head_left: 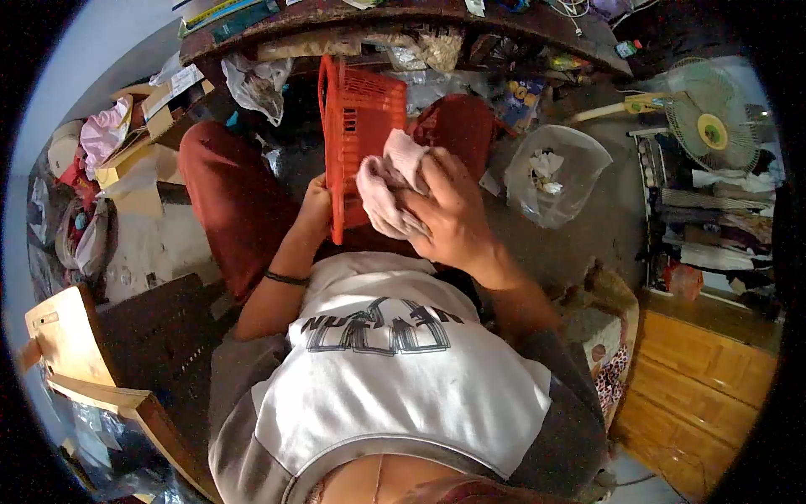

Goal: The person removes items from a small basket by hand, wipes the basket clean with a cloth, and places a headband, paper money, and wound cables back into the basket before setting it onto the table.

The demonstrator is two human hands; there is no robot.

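A red plastic basket (361, 118) stands on its side above my lap, its rim turned to the left. My left hand (315, 206) grips the basket's rim low on the left; some of its fingers are hidden behind the plastic. In my right hand (453, 206) is a bunched pale pink cloth (390, 181), pinched between thumb and fingers just right of the basket. The cloth overlaps the basket's lower right part in view; whether it touches the plastic I cannot tell.
A clear plastic bag (558, 176) with crumpled scraps sits on the floor at right. Beyond it stand a fan (714, 126) and a rack of folded clothes (718, 218). Cardboard boxes (143, 160) lie at left. A dark table edge (520, 38) runs across the front.
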